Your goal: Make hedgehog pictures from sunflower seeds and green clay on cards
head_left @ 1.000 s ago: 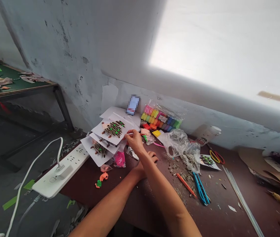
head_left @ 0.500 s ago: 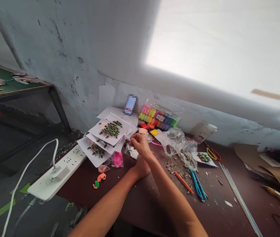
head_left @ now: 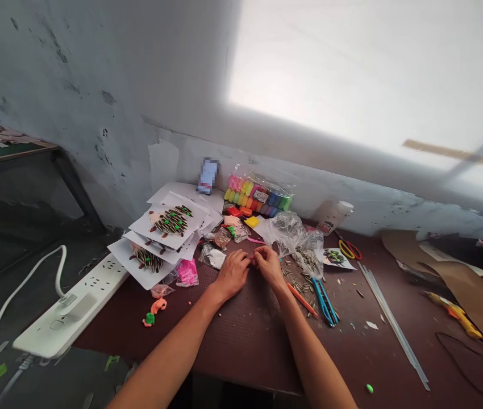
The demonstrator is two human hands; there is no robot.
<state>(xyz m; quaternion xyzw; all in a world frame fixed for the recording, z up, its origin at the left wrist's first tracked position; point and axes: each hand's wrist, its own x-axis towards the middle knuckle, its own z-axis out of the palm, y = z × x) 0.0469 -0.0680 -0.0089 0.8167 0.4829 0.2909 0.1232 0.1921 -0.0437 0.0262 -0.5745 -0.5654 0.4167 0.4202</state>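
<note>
Over the middle of the dark red table [head_left: 233, 346], my left hand [head_left: 233, 272] has its fingers bent together, the fingertips close to my right hand. My right hand [head_left: 267, 264] is closed in a pinch; what lies between its fingertips is too small to make out. Just behind my left hand is a bag of white clay [head_left: 215, 257]. Striped seeds [head_left: 296, 284] lie scattered to the right of my right hand, beside an orange tool [head_left: 302, 300]. At the left, a stack of papers carries a hedgehog picture made of seeds [head_left: 172, 221].
A white power strip [head_left: 71, 307] lies along the left edge. Coloured clay packs [head_left: 258, 196] and a phone [head_left: 208, 176] stand by the wall. Rightward are a blue cutter [head_left: 325, 302], scissors [head_left: 349, 249], clear sticks [head_left: 392, 324], a yellow glue gun [head_left: 457, 315] and a white bottle [head_left: 335, 217].
My right hand has moved away from the clay bags to the right and nearer me. My left hand has come out from beneath the right arm. The view has shifted right.
</note>
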